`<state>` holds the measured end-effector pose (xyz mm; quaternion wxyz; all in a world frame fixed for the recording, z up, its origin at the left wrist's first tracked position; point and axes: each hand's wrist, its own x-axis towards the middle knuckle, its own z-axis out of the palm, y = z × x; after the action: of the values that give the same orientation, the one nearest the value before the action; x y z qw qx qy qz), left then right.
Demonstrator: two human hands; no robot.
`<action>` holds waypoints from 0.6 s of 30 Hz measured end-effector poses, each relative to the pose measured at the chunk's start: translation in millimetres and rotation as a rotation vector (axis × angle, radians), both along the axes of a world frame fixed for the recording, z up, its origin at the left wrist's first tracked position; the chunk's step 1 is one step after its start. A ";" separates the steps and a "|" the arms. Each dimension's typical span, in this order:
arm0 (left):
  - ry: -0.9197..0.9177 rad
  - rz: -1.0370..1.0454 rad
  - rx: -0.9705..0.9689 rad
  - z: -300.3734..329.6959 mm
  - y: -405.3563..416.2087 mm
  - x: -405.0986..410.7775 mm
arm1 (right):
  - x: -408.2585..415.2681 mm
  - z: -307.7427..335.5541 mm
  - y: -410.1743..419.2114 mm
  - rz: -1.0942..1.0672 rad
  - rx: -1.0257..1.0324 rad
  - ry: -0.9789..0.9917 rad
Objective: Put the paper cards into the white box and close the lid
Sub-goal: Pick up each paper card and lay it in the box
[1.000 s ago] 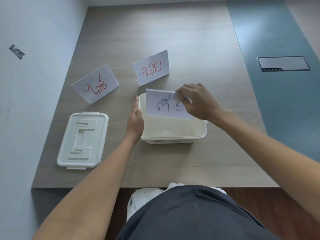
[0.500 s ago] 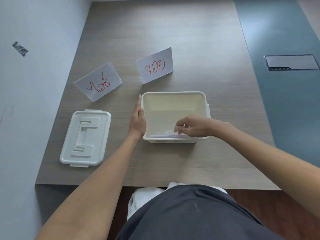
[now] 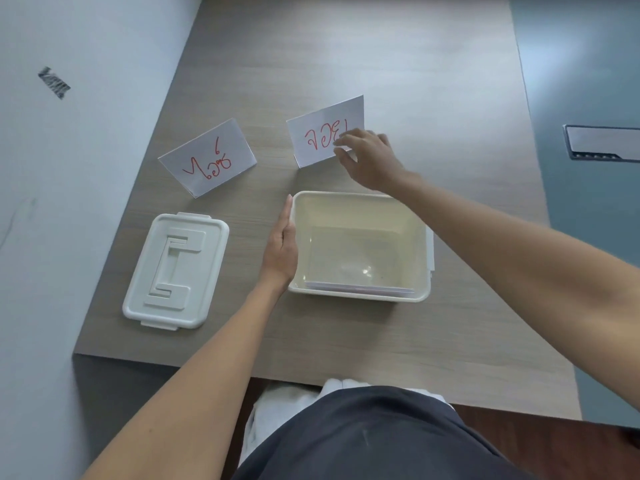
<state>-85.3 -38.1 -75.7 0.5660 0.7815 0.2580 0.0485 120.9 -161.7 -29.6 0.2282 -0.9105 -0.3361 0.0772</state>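
The white box (image 3: 360,197) stands open on the wooden table, with white paper cards (image 3: 360,289) lying flat at its near end. My left hand (image 3: 281,244) rests flat against the box's left wall. Behind the box stands a folded paper card (image 3: 320,135) with red writing; my right hand (image 3: 367,157) is at its right edge, fingers pinched on it. A second folded card (image 3: 207,157) with red writing stands to the left. The white lid (image 3: 176,270) lies flat left of the box.
The wooden table (image 3: 346,57) extends far behind the cards. A grey wall (image 3: 69,168) borders its left side. A metal floor plate (image 3: 604,142) lies in the blue-grey floor at the right. My dark clothing (image 3: 363,438) fills the bottom.
My right hand lowered the card it held into the box, let it go, then reached back to the standing card behind the box. The left hand stayed on the box.
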 end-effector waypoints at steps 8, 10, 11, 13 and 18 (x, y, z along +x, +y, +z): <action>0.009 0.014 -0.033 -2.4 2.8 -1.5 | 61.6 -12.9 44.3 0.005 -0.243 -0.060; 0.002 0.015 -0.036 -2.6 2.1 -1.2 | 71.3 -13.1 52.2 0.013 -0.264 -0.092; 0.000 0.014 -0.049 -3.3 2.2 -0.8 | 75.3 -14.2 56.1 0.015 -0.265 -0.100; -0.001 0.009 -0.071 -4.1 2.0 -0.7 | 81.0 -17.1 61.1 0.028 -0.264 -0.105; -0.004 0.014 -0.096 -3.4 2.8 -0.3 | 87.0 -22.4 61.2 0.065 -0.291 -0.198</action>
<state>-85.6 -35.4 -79.1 0.6032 0.7514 0.2642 0.0415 207.8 -100.5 -51.9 0.0575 -0.9257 -0.3714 0.0424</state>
